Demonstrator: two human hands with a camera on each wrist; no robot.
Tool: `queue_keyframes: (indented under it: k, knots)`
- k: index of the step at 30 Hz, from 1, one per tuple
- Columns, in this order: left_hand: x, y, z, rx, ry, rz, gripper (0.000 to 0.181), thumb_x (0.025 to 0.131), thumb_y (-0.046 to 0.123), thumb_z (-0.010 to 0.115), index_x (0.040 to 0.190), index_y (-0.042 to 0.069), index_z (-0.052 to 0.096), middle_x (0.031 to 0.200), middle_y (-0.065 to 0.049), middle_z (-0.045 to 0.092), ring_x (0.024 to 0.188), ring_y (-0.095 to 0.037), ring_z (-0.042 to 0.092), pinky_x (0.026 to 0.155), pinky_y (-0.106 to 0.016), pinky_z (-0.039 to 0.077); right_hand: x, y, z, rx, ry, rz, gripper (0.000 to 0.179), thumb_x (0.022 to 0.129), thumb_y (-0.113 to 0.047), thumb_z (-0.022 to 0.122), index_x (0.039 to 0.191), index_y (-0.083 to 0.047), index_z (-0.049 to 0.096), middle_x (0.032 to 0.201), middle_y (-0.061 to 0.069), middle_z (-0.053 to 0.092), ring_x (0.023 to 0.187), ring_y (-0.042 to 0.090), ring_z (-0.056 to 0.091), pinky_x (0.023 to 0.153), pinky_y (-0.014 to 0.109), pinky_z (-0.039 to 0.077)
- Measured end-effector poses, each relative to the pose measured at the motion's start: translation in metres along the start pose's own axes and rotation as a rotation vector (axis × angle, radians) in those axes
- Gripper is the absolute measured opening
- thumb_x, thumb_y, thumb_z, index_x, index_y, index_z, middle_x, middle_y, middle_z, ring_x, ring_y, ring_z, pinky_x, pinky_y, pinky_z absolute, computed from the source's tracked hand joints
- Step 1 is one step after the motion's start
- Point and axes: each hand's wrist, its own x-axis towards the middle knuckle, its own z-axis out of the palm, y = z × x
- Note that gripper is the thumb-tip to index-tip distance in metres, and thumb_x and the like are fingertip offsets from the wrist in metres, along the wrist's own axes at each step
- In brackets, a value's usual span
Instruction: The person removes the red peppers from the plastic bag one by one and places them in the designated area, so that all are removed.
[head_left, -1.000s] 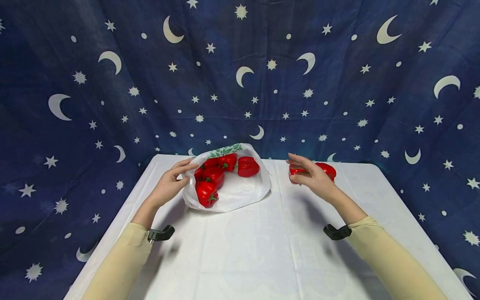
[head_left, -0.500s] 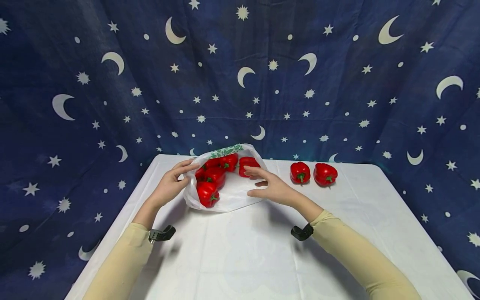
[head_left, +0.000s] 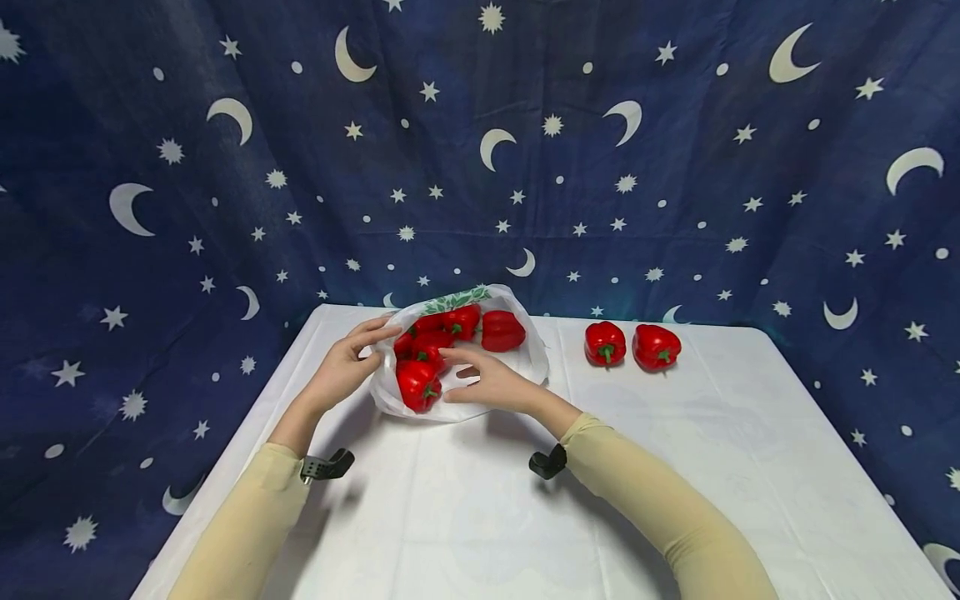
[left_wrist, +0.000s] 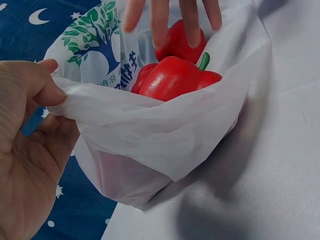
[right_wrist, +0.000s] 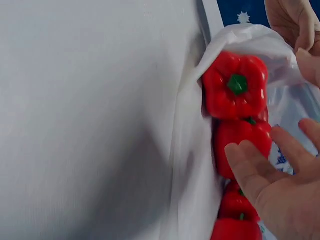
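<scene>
My left hand (head_left: 339,372) pinches the rim of a white plastic bag (left_wrist: 145,127) between thumb and fingers, at the bag's left side. The bag lies on its side with its mouth facing me, a green and blue tree print on its far inner wall. Inside are several red bell peppers (head_left: 417,386) with green stems, bunched at the left. One more bell pepper (head_left: 502,331) lies apart at the bag's right. My right hand (head_left: 491,385) is over the bag's mouth, fingers spread and holding nothing. Its fingertips (right_wrist: 233,150) are close to the bunched peppers.
Two more red bell peppers, one (head_left: 604,343) beside the other (head_left: 656,347), rest on the white-covered table (head_left: 480,517) at the back right. A dark blue curtain (head_left: 480,150) with moons and stars hangs behind the table.
My right hand has moved left, from the two bell peppers on the right across to the bunched peppers in the bag. The left hand keeps its hold on the rim.
</scene>
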Motion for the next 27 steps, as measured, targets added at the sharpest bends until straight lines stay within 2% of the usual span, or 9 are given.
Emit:
queue_keyframes:
  k: [4, 7, 11, 16, 24, 27]
  knots:
    - [0.0, -0.001, 0.001, -0.002, -0.002, -0.013, 0.042, 0.098, -0.007, 0.052, 0.139, -0.004, 0.06, 0.158, -0.016, 0.039, 0.147, -0.034, 0.031, 0.115, -0.06, 0.029, 0.009, 0.002, 0.009, 0.034, 0.045, 0.047, 0.075, 0.09, -0.026, 0.079, 0.154, -0.01, 0.046, 0.147, 0.011, 0.053, 0.132, 0.035, 0.053, 0.104, 0.04, 0.048]
    - [0.001, -0.002, 0.001, -0.007, -0.004, -0.014, 0.042, 0.098, -0.006, 0.052, 0.139, -0.004, 0.06, 0.158, -0.016, 0.039, 0.148, -0.034, 0.03, 0.115, -0.06, 0.029, 0.014, 0.003, 0.015, 0.103, 0.076, 0.122, 0.073, 0.089, -0.03, 0.08, 0.153, -0.012, 0.048, 0.145, 0.01, 0.056, 0.127, 0.032, 0.058, 0.097, 0.04, 0.053]
    - [0.001, -0.002, 0.001, -0.01, -0.001, -0.007, 0.042, 0.097, -0.007, 0.052, 0.139, -0.004, 0.06, 0.158, -0.016, 0.039, 0.148, -0.034, 0.03, 0.115, -0.061, 0.028, 0.019, 0.002, 0.022, 0.24, 0.11, 0.212, 0.072, 0.088, -0.031, 0.081, 0.151, -0.014, 0.051, 0.143, 0.01, 0.056, 0.122, 0.029, 0.06, 0.09, 0.044, 0.057]
    - [0.0, -0.001, 0.001, -0.008, -0.003, -0.004, 0.042, 0.097, -0.008, 0.052, 0.139, -0.005, 0.06, 0.158, -0.017, 0.039, 0.148, -0.034, 0.03, 0.115, -0.061, 0.028, 0.025, -0.001, 0.03, 0.374, 0.154, 0.28, 0.069, 0.088, -0.025, 0.081, 0.149, -0.01, 0.052, 0.141, 0.016, 0.055, 0.115, 0.028, 0.064, 0.092, 0.049, 0.055]
    - [0.0, -0.003, 0.001, -0.018, -0.009, 0.0, 0.042, 0.098, -0.007, 0.051, 0.138, -0.004, 0.061, 0.158, -0.016, 0.039, 0.148, -0.034, 0.03, 0.115, -0.064, 0.026, 0.031, -0.003, 0.044, 0.371, 0.215, 0.353, 0.068, 0.086, -0.025, 0.083, 0.146, -0.009, 0.055, 0.136, 0.016, 0.06, 0.101, 0.028, 0.067, 0.085, 0.045, 0.058]
    - [0.0, -0.003, 0.001, -0.019, -0.009, -0.002, 0.042, 0.097, -0.007, 0.051, 0.139, -0.003, 0.061, 0.158, -0.016, 0.039, 0.148, -0.035, 0.03, 0.114, -0.065, 0.026, 0.033, -0.003, 0.048, 0.355, 0.234, 0.357, 0.068, 0.085, -0.024, 0.083, 0.146, -0.009, 0.055, 0.135, 0.015, 0.061, 0.101, 0.028, 0.066, 0.083, 0.045, 0.059]
